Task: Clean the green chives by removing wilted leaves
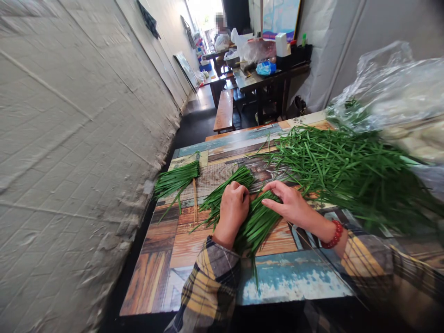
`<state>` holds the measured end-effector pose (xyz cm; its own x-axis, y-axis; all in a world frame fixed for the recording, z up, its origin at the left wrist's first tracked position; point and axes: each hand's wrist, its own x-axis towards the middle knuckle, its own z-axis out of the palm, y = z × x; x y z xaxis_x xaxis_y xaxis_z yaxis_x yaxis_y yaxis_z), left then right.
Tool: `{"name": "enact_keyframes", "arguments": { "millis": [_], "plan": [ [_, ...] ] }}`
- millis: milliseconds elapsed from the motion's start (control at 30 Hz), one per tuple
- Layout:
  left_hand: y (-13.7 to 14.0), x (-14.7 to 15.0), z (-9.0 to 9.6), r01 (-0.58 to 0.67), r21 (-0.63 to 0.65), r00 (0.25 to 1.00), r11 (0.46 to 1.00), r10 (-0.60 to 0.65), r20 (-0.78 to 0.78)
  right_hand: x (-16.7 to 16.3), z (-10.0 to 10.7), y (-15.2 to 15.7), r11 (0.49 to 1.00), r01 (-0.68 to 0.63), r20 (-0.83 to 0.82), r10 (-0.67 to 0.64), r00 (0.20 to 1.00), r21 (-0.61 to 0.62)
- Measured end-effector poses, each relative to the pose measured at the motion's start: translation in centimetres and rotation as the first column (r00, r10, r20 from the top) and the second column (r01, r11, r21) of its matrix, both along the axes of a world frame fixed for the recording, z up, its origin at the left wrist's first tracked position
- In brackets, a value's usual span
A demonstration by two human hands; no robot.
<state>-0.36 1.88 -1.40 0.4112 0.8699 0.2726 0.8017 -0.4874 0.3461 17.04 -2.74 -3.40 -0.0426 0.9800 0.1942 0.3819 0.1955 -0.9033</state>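
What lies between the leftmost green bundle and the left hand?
In the head view, from the leftmost bundle: thin sticks, a patch of tabletop, then the middle bundle, partly hidden by the left hand.

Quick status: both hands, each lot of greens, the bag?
Left hand: fingers curled, grip hidden
Right hand: thumb and finger apart
Near greens: bunched at the hands
Middle greens: bunched, lying flat
Left greens: bunched, lying flat, thin sticks protruding
Loose greens: heaped, tangled
Clear bag: crumpled, pale contents showing
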Motion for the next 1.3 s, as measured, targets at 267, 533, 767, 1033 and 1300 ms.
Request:
{"name": "enact_keyframes", "arguments": {
  "millis": [267, 533, 767, 1033, 1300],
  "plan": [
    [-0.05, 0.23, 0.04, -0.009, -0.012, 0.958, 1.000, 0.012, 0.286, -0.12, 0.45, -0.22, 1.000, 0.021, 0.034, -0.022, 0.999, 0.005],
    [-0.28, 0.83, 0.29, 0.116, -0.251, 0.837, 0.961, 0.041, 0.546, -0.08, 0.97, -0.28, 0.999, 0.025, 0.088, -0.026, 0.996, 0.021],
    [-0.47, 0.82, 0.50, 0.160, -0.292, 0.815, 0.943, 0.041, 0.578, -0.15, 0.43, -0.13, 0.999, 0.018, 0.032, -0.019, 0.999, 0.027],
    [-0.73, 0.97, 0.68, 0.195, -0.372, 0.761, 0.908, 0.099, 0.641, -0.24, 0.45, -0.23, 0.999, 0.028, -0.012, -0.028, 1.000, 0.032],
    [-0.79, 0.97, 0.78, 0.207, -0.390, 0.760, 0.897, 0.104, 0.642, -0.30, 0.55, -0.20, 0.999, 0.042, -0.013, -0.042, 0.999, 0.026]
  ]
}}
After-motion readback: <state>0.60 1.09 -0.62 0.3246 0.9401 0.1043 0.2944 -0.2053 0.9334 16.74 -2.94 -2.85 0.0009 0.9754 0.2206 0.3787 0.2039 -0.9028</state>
